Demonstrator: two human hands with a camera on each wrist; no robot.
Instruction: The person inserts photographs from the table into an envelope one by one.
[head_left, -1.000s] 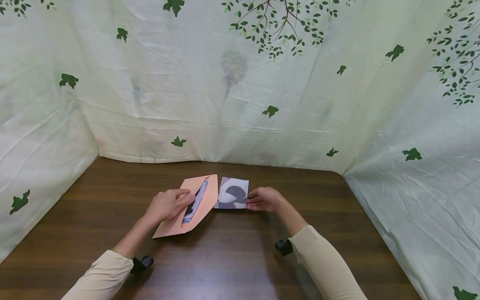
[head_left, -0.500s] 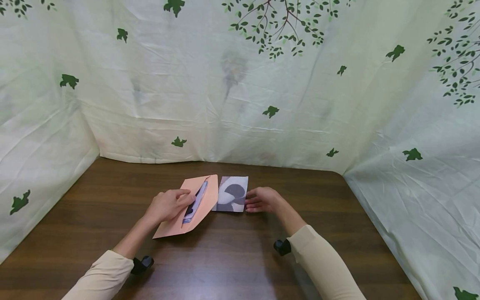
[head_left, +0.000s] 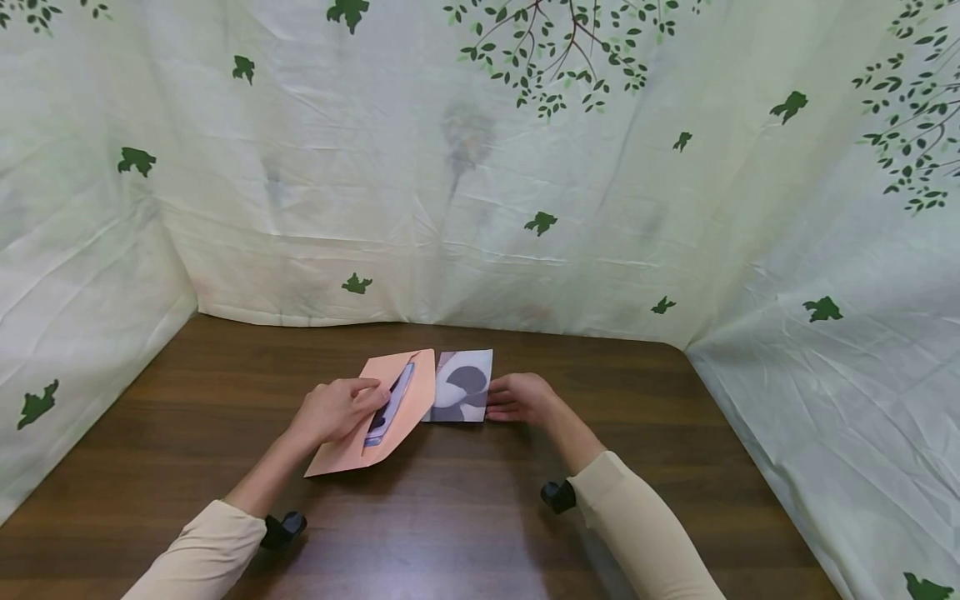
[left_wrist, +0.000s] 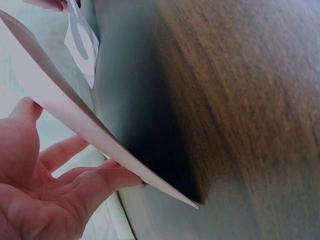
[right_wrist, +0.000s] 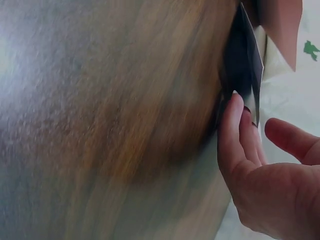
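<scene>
A peach envelope [head_left: 347, 454] is held tilted above the table by my left hand [head_left: 337, 411]. Its opening gapes, and a card with dark and lilac print [head_left: 391, 407] shows inside. In the left wrist view the thumb and fingertips of that hand [left_wrist: 55, 180] grip the envelope [left_wrist: 85, 125]. Just right of the envelope is a grey and white printed card [head_left: 462, 387], its left edge partly behind the envelope. My right hand [head_left: 522, 398] is at the card's right edge. In the right wrist view its fingers [right_wrist: 232, 125] reach out fairly straight behind the card, with the thumb standing apart.
The brown wooden table [head_left: 435, 525] extends around both hands. A pale curtain [head_left: 375, 183] with leaf prints hangs behind the table and along its sides. Black wrist cameras [head_left: 284, 529] sit under both forearms.
My right hand and the printed card have shifted slightly left, and the card's edge has tilted a little. The left hand and the envelope have stayed where they were.
</scene>
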